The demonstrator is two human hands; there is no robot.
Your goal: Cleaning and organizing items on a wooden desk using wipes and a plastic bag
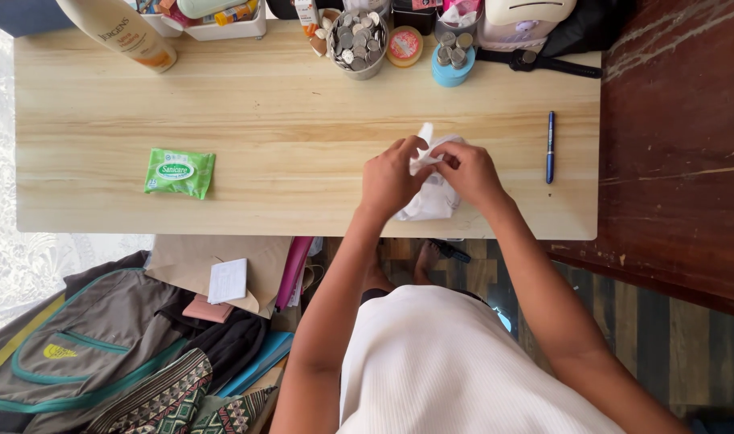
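Right of the frame's centre, both hands meet over a white tissue point(429, 201) that lies crumpled on the pale wooden bench point(286, 128), close to its near edge. The left hand point(393, 178) pinches the upper part of the tissue with curled fingers, and the right hand point(469, 170) grips the same bunched part from the other side, so the two hands touch or nearly touch; the lower part of the tissue spreads out on the bench below them. To the right, well apart from the hands, a blue pen point(550, 146) lies with its length running up and down the frame. At centre left a small green wipes packet point(179, 172) lies flat. Along the top edge stand a lotion bottle point(126, 32), a metal cup of coins point(359, 42), a small round tin point(404, 46) and a blue container of coins point(453, 60). At lower left a grey backpack point(85, 354) with teal trim lies below the bench.
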